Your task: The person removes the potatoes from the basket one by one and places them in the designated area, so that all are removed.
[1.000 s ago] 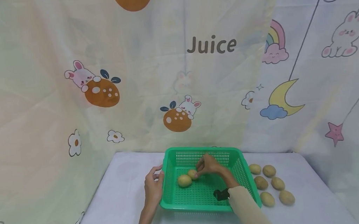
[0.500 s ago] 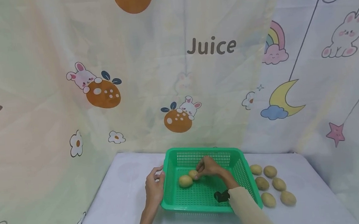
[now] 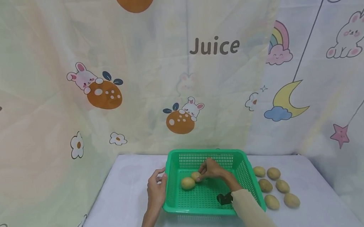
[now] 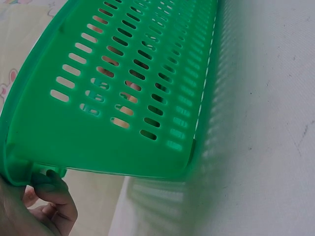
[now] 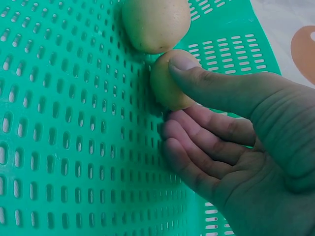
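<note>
Pinching small potato (image 5: 166,81) under right hand (image 5: 231,142), inside green basket (image 3: 204,197)

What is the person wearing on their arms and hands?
The right arm wears a long beige sleeve, and a small black device sits strapped at its wrist. The left arm is bare, with no sleeve showing. Both hands, left hand and right hand, are bare: no gloves, and no rings that I can see.
</note>
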Tool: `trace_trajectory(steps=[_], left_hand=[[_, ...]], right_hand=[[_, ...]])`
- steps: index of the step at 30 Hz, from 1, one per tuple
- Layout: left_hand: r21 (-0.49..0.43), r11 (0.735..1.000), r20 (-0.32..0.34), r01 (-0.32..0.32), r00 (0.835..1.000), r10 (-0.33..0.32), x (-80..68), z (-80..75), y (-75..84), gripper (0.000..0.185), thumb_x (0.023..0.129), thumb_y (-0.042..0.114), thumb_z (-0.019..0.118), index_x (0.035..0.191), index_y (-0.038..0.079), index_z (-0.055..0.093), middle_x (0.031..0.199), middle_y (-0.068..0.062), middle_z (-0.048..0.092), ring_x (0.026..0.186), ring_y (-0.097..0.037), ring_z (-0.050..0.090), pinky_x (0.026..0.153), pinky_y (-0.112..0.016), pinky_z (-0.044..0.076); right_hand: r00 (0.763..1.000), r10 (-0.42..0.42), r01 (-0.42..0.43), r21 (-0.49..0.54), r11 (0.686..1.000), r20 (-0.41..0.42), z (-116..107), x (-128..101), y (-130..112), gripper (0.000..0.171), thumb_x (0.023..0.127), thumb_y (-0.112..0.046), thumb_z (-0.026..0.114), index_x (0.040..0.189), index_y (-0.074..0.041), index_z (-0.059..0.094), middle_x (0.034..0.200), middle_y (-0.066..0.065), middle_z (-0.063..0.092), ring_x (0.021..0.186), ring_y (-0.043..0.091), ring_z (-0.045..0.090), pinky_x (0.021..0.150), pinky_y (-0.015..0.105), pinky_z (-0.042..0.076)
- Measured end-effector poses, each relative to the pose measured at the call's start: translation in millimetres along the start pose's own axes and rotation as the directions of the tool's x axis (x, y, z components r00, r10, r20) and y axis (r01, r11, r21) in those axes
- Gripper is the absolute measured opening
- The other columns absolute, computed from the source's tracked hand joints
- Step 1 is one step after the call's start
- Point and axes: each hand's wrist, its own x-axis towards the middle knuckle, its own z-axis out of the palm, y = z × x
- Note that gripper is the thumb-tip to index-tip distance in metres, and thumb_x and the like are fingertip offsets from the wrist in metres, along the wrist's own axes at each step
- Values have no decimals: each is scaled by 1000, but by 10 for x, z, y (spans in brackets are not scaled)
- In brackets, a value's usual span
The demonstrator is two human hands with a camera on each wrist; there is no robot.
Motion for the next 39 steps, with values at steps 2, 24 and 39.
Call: trace_trajectory(steps=[2, 24, 39], left_hand=[[-1, 1000, -2, -1, 1000, 1, 1, -2, 1, 33, 113, 16, 58, 143, 7, 68, 98, -17, 77, 72, -18, 75, 65, -29, 58], [-2, 1000, -3, 6, 1000, -6, 13, 4, 3, 33, 113, 17, 58, 143, 8, 68, 99, -17, 77, 73, -19, 74, 67, -29, 58], [-7, 1000, 6, 1, 1000, -1, -8, -6, 28, 34, 113, 16, 57, 144, 7, 67, 98, -17, 77, 71, -18, 74, 64, -27, 58]], right_hand=[[1000, -1, 1, -5, 1000, 2, 4, 15, 32, 33, 81, -11, 96, 105, 6, 80, 98, 19, 82, 88, 26, 79, 79, 40, 66], [999, -14, 15, -8, 1000, 29, 11, 57, 113, 33, 81, -14, 97, 106, 2, 82, 97, 15, 83, 87, 23, 79, 78, 40, 66], [1000, -26, 26, -81, 996, 1, -50, -89, -146, 29, 74, -10, 98, 96, 2, 82, 83, 9, 79, 74, 14, 71, 69, 32, 61]])
